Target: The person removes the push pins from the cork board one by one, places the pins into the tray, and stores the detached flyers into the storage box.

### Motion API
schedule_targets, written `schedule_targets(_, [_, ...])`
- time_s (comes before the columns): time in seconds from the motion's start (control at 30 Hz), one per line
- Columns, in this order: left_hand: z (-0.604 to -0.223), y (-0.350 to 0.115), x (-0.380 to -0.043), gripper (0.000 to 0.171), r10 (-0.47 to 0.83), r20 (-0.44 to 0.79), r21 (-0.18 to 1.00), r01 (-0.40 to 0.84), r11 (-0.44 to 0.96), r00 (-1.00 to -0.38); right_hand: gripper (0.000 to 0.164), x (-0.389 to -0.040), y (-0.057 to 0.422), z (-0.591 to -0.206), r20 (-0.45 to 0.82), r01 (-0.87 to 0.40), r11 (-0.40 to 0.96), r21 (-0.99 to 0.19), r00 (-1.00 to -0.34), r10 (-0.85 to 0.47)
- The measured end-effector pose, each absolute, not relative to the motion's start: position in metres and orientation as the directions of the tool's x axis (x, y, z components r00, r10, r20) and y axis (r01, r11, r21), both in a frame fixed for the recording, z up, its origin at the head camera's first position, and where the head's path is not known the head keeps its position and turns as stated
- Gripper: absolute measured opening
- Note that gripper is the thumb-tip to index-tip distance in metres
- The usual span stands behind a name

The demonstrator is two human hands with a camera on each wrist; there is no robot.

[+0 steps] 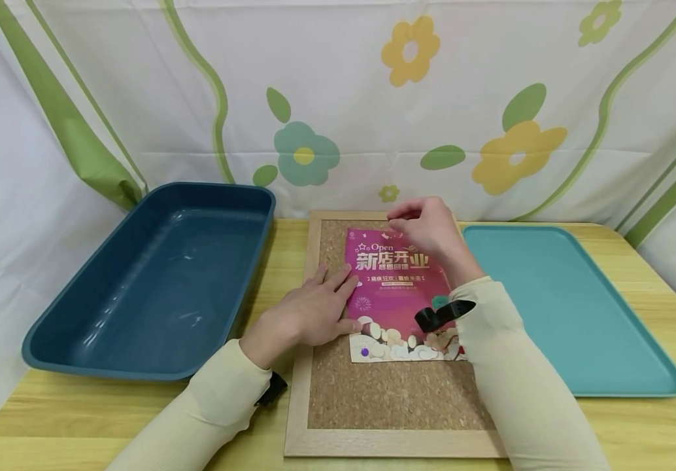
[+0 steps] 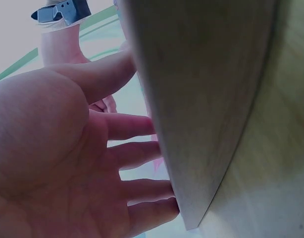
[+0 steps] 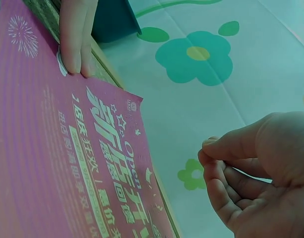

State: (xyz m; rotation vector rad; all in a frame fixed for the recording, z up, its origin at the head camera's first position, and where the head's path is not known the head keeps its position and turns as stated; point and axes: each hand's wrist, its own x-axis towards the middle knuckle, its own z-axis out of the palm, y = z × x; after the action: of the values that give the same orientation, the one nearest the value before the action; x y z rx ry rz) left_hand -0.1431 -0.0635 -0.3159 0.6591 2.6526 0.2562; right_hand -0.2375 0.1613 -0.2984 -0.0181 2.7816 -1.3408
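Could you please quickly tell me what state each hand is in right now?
Left hand: open, resting across the edge of the poster.
Right hand: closed, thumb against fingers, nothing visible between them.

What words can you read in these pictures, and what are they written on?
All on the poster:
"Open"
"新店开业"
"感恩回馈"
"店庆狂欢", followed by a bar and more characters too small to be sure of.
Small lines below that: too blurred to read.
Corner logo: too tiny to read.
No words that I can see on the tub, tray or board.
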Motion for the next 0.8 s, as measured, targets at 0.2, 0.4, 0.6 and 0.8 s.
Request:
schedule_targets(0.2, [-0.316, -0.063, -0.143, 0.085, 0.478, -0.332, 0.265, 0.406, 0.875, -0.813, 0.025, -0.236, 0.166, -0.299, -0.020, -0.004, 0.610, -0.793, -0.999, -0.033])
schedule_targets(0.4, [-0.316, -0.063, -0.143, 0.085, 0.481, -0.332, 0.271, 0.407, 0.873, -0.811, 0.027, -0.233, 0.173, -0.297, -0.020, 0.005, 0.589, -0.808, -1.000, -0.018])
schedule_targets(0.6, [-0.315, -0.064, -0.143, 0.085, 0.483, -0.331, 0.272, 0.407, 0.872, -0.811, 0.026, -0.230, 0.179, -0.295, -0.010, -0.005, 0.563, -0.826, -1.000, -0.023])
schedule_targets(0.8, [-0.315, -0.063, -0.142, 0.085, 0.483, -0.329, 0.272, 0.408, 0.871, -0.811, 0.024, -0.225, 0.184, -0.294, 0.007, -0.016, 0.555, -0.831, -1.000, -0.018])
